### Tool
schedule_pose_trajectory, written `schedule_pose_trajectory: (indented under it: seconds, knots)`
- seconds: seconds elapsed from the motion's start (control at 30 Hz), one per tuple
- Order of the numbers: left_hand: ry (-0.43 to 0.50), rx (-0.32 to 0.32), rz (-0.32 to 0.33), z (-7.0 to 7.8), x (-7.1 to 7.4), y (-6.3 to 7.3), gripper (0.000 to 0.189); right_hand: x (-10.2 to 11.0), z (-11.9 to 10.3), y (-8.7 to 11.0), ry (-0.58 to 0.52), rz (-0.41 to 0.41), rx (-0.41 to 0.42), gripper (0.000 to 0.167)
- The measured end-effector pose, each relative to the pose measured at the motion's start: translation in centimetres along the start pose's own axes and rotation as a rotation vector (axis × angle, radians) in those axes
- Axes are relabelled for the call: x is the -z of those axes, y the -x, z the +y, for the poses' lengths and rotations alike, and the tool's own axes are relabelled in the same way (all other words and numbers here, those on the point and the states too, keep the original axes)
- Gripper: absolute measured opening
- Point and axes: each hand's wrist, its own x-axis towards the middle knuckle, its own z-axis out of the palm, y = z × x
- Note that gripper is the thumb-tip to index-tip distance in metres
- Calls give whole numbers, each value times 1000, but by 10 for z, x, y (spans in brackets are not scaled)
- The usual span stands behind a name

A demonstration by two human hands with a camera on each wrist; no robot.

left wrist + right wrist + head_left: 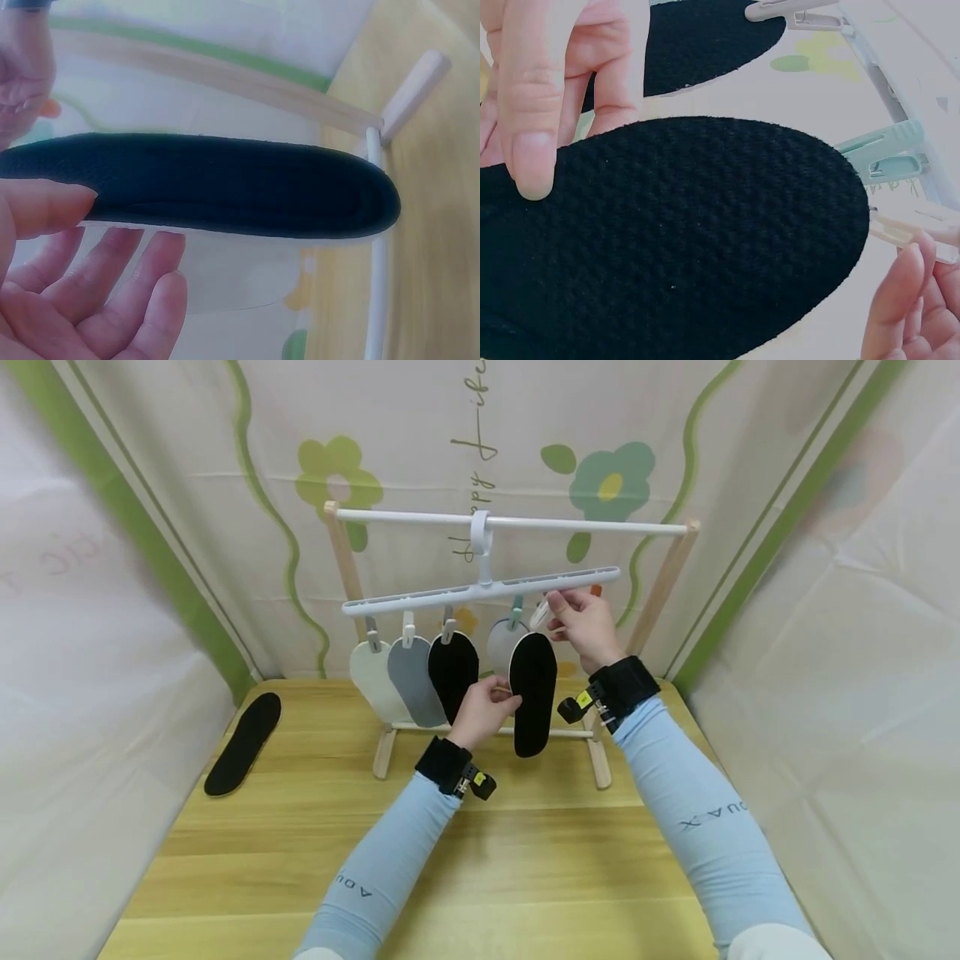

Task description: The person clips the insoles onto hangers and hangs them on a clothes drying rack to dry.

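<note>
My left hand (482, 710) pinches a black insole (534, 697) by its side edge, thumb on the dark face and fingers behind, as the left wrist view shows. The insole is held upright below the right half of a white hanger (420, 600). With thumb and fingers, my right hand (588, 628) pinches a white clip (919, 227) under the hanger bar. In the right wrist view the clip's tip meets the insole's rounded top edge; whether it bites the insole I cannot tell. A green clip (889, 150) hangs beside it.
From clips hang a cream insole (371, 683), a grey insole (415, 681), another black insole (453, 668) and a pale one (504, 647) behind. A loose black insole (243, 743) lies on the table's left. The hanger hooks over a rack's white rail (585, 525). An orange clip (596, 590) is at right.
</note>
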Motion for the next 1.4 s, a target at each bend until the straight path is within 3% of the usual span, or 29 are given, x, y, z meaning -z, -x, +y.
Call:
schedule_pose_trajectory:
  seconds: [0.8, 1.17, 1.4]
  knots:
    - [-3, -25, -22, 6, -5, -9, 20, -2, -3, 3, 3, 51, -4, 42]
    - [-39, -71, -13, 18, -9, -12, 22, 1, -6, 3, -12, 98, 19, 44]
    - [-43, -89, 28, 22, -7, -11, 20, -5, -4, 3, -31, 105, 21, 43]
